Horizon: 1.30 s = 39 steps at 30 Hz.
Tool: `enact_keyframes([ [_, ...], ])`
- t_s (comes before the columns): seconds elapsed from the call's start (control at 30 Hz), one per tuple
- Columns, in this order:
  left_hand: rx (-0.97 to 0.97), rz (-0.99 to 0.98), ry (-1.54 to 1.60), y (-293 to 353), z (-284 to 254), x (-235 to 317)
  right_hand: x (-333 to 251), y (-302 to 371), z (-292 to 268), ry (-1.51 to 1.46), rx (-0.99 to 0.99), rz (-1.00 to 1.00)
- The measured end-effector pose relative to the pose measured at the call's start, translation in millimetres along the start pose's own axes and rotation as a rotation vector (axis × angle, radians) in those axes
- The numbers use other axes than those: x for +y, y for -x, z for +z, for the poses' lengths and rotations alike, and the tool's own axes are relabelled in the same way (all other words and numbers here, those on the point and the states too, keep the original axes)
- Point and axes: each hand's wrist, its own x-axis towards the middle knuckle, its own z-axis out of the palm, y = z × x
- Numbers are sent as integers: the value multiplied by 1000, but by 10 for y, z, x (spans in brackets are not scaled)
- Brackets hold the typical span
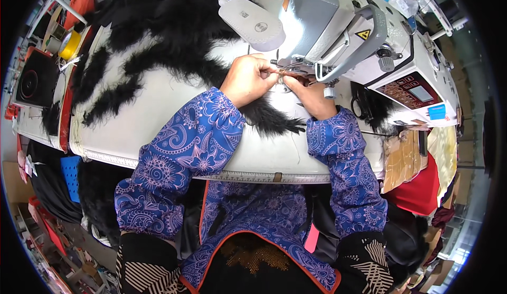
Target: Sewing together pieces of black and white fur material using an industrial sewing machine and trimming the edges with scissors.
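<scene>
At the needle area of a white and grey sewing machine [311, 16], my two hands meet with their fingertips almost touching. My left hand [249, 80] is closed in a pinch beside the presser foot. Opposite it, my right hand [316, 97] bends its thumb and fingers in under the machine head, partly hidden by it. Whatever the fingertips hold is too small to make out. A strip of black fluffy trim [266, 118] lies on the white table [264, 154], passing beneath my left hand and wrist.
More black fluffy material [163, 19] spreads over the table's far left. A white lamp head [252, 23] hangs close beyond my left hand. Black scissors [360, 104] lie right of my right hand. A measuring tape [237, 176] runs along the front edge. At left stands a black speaker [36, 82].
</scene>
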Motion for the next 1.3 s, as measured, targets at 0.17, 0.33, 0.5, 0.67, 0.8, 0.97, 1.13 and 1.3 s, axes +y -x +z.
enact_keyframes([
  [0.17, 8, -3, -12, -8, 22, 26, 35, -2, -9, -3, -7, -3],
  [0.33, 4, -14, -7, -12, 30, 33, 32, -2, -14, -16, -10, 3],
  [0.5, 22, -3, 22, -21, 45, 13, 4, -5, -21, 4, -19, -16],
  [0.67, 16, -52, 58, -11, 15, 69, -117, 5, -76, 56, -147, 158],
  [0.8, 20, -47, 63, -8, 1, 85, -106, 17, -72, -19, -148, 110],
  [0.97, 14, -54, 24, -9, -6, 103, -41, 13, -30, -66, -37, 8],
  [1.13, 26, -37, 19, -25, 16, 84, -52, 9, -23, -63, -31, 0],
  [1.3, 18, -53, 14, -38, 23, 76, -69, 2, -35, -72, -29, -16],
])
